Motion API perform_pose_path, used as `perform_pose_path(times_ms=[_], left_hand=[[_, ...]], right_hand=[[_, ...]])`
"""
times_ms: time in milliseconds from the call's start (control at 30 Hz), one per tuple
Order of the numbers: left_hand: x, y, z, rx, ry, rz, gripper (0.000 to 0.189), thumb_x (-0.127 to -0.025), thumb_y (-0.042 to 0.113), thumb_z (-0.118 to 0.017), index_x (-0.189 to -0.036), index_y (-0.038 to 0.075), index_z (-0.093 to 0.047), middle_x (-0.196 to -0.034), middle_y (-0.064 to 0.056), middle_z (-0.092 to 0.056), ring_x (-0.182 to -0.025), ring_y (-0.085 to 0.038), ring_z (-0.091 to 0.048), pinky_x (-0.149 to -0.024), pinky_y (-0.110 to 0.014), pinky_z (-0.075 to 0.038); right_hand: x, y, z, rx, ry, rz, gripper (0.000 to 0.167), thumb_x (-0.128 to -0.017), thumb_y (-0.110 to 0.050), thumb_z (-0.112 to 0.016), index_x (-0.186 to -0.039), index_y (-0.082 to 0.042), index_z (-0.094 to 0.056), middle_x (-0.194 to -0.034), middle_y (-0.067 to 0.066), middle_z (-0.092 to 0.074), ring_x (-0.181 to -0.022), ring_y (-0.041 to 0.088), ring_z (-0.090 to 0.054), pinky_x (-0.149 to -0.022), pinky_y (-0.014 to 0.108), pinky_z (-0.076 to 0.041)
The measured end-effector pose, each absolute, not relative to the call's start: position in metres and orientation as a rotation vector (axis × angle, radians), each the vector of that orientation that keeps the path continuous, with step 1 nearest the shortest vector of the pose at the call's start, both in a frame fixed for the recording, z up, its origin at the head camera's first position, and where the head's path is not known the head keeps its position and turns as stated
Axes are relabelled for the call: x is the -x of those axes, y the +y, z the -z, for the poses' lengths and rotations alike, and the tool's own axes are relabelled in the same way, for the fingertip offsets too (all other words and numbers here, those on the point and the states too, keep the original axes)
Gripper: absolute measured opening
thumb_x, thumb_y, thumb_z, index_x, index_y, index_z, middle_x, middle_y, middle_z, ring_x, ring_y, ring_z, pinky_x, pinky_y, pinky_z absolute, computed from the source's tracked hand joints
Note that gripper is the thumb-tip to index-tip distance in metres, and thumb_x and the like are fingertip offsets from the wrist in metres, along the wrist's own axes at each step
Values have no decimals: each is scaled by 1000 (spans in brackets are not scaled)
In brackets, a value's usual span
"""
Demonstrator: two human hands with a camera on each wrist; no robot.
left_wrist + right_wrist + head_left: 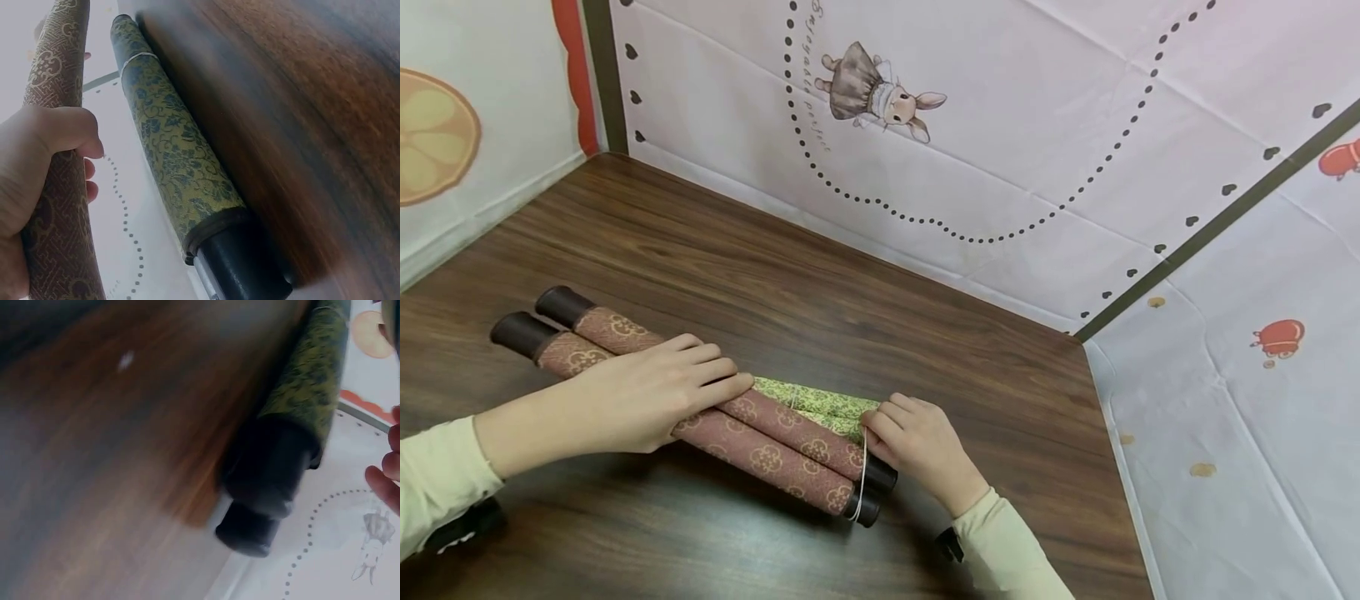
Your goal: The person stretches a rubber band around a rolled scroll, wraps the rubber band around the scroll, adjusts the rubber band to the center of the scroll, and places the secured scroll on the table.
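Two brown rolled scrolls (767, 457) with gold flower patterns and dark end knobs lie side by side in the head view. My left hand (655, 392) lies over their middle; in the left wrist view its thumb curls round a brown scroll (62, 69). At their right ends, my right hand (917, 442) pinches a thin white band (863, 475) stretched across the end knobs. Behind them are green-and-yellow patterned rolls (820, 400) with a thin band round them. The right wrist view shows two dark end knobs (269, 465) there.
A dark wood-grain tabletop (1000, 383) lies under everything. Printed white cloth walls (1015, 108) stand at the back, left and right of it.
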State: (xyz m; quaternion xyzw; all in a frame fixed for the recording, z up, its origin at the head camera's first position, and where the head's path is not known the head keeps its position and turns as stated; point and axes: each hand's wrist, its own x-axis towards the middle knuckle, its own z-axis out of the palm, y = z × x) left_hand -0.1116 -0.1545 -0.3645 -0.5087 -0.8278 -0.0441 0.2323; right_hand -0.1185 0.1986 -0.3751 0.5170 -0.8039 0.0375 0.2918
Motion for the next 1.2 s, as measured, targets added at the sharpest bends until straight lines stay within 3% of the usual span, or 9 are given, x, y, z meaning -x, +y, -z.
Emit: perform_pose_path(times_ms=[167, 267, 400, 767, 967, 1200], left_hand=[[111, -153, 365, 1409, -2291, 147, 76, -48, 4, -81, -121, 7, -62, -102, -1, -65, -91, -20, -58, -79, -37, -47], [111, -152, 365, 1409, -2277, 139, 71, -51, 3, -79, -120, 8, -61, -101, -1, -65, -90, -20, -58, -78, -37, -46], [111, -152, 365, 1406, -2282, 123, 69, -54, 1, -78, -120, 9, -61, -101, -1, -65, -91, -19, -57, -77, -37, -46], [109, -156, 362, 1352, -2341, 257, 89, -41, 16, -91, -125, 10, -63, -109, 2, -66, -99, -17, -60, -84, -38, -51], [110, -152, 361, 1377, -2363, 185, 82, -46, 9, -86, -125, 9, -62, -108, 0, -66, -98, -19, -59, -82, -38, -50], [111, -157, 361, 1322, -2421, 166, 81, -48, 10, -88, -125, 10, -63, -108, 0, -67, -98, -20, -60, -82, -38, -50]], right_hand=[[121, 196, 373, -1405, -2094, -124, 10, -92, -12, -56, -88, -14, -66, -74, -9, -64, -66, 7, -57, -60, 19, -50], [120, 193, 371, -1430, -2099, -171, 3, -86, -13, -68, -87, -15, -66, -75, -9, -64, -67, 7, -57, -61, 19, -50], [117, 192, 370, -1453, -2110, -154, 14, -79, -18, -79, -83, -17, -66, -75, -10, -64, -67, 7, -58, -61, 19, -50], [119, 197, 366, -1463, -2045, -119, 12, -88, -24, -70, -80, -16, -64, -72, -10, -62, -64, 8, -53, -57, 20, -45], [121, 196, 361, -1418, -2062, -134, 23, -89, -38, -69, -77, -18, -67, -68, -11, -61, -60, 6, -53, -56, 19, -47], [119, 197, 353, -1364, -2139, -175, 17, -81, -31, -78, -80, -17, -70, -68, -10, -64, -59, 6, -53, -56, 18, -48]])
